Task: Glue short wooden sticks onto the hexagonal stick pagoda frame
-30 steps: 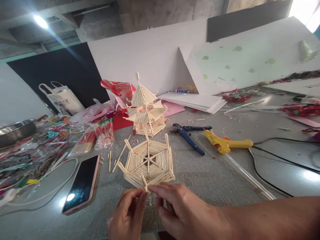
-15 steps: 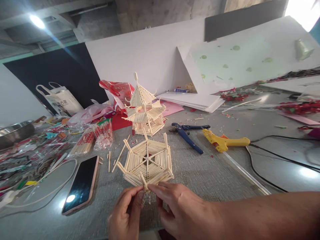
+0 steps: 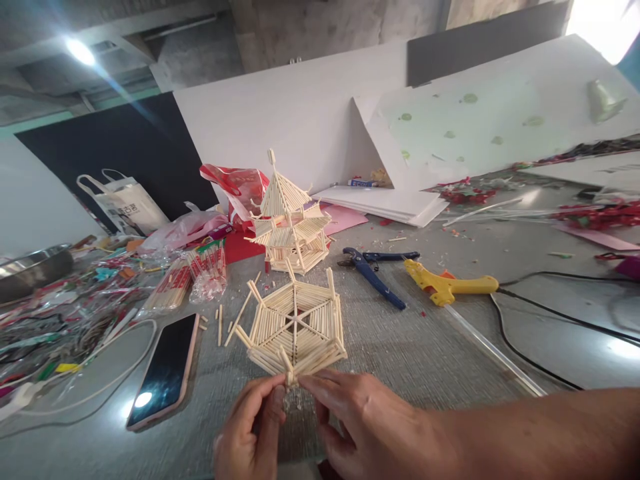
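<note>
A hexagonal frame of thin wooden sticks (image 3: 320,320) lies on the grey table, with short paired sticks standing up at its corners. At its near corner, my left hand (image 3: 253,423) pinches a short wooden stick (image 3: 287,363) between thumb and forefinger. From the other side, my right hand (image 3: 363,417) presses its fingertips against the same corner stick; its other fingers are curled. The fingertips partly hide the joint. Behind the frame stands a tiered stick pagoda (image 3: 293,230) with a pointed roof.
Blue-handled cutters (image 3: 375,273) and a yellow hot glue gun (image 3: 450,283) with a clear glue stick lie to the right. A phone (image 3: 165,370) rests at left, near loose cut sticks (image 3: 220,325) and bagged sticks (image 3: 207,270). White boards (image 3: 385,203) are stacked behind.
The view has shifted very slightly. Both hands stay at the near corner of the frame, with barely any movement of the fingers.
</note>
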A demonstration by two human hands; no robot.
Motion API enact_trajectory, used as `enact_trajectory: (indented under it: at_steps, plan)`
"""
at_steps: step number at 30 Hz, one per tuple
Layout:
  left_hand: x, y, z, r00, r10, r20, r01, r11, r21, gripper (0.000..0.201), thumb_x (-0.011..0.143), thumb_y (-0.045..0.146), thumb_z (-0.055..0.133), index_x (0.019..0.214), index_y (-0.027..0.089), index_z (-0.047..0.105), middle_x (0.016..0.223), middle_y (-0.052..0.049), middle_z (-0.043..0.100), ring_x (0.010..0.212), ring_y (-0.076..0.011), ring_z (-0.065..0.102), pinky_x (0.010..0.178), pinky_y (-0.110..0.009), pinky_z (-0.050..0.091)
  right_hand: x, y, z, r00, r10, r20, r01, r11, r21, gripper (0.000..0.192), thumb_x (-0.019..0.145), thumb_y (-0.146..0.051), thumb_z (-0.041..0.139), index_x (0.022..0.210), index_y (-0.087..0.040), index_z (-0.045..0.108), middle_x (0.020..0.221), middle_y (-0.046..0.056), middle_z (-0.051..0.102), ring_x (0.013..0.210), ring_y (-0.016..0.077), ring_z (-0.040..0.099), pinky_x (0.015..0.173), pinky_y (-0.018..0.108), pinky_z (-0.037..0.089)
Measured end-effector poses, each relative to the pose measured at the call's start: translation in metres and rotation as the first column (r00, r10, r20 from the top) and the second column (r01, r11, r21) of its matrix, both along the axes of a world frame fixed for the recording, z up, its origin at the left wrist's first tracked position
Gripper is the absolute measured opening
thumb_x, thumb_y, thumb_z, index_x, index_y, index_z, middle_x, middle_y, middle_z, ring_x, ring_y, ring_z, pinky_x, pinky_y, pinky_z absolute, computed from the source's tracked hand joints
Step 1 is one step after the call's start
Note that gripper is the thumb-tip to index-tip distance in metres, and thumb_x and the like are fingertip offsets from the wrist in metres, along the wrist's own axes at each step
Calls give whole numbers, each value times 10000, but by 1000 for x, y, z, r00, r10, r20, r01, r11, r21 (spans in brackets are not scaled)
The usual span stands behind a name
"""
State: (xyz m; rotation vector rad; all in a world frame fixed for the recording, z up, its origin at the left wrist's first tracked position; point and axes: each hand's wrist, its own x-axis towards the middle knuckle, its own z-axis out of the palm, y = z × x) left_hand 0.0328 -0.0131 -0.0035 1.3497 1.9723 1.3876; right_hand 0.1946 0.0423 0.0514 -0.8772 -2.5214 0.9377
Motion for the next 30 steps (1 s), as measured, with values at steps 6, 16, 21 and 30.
enact_trajectory:
  at_steps: [6,16,21,30]
  plan:
    - [2,-3,5,998,39,-48,-36,997,69,289,744,493,554,839,253,683,817,-12,706,648,-162,628,643,-233,495,25,-8,10,998,-21,59,14,993,114,337,713,-77,480,1009,-180,603,899,51,642,687,136,590,601,229,451]
    - [17,0,10,901,142,-410,-89,985,147,255,782,464,533,842,231,619,733,-7,638,481,-112,515,479,-218,414,140,80,39,914,-403,-56,355,722,593,224,814,-313,440,945,-237,604,786,45,628,564,140,543,533,268,414]
    - [18,1,6,858,131,-497,-99,991,91,264,807,472,484,809,236,602,720,-4,632,537,-133,565,490,-223,407,193,118,27,807,-590,21,462,653,600,199,782,-348,448,860,-241,597,662,25,594,528,158,539,482,263,380]
    - [14,-3,9,870,260,-420,-157,952,264,175,748,426,557,778,270,629,647,14,646,474,-132,534,473,-229,426,209,125,16,834,-498,240,287,761,582,321,813,-229,423,1082,-118,559,1024,154,571,927,272,552,774,374,402]
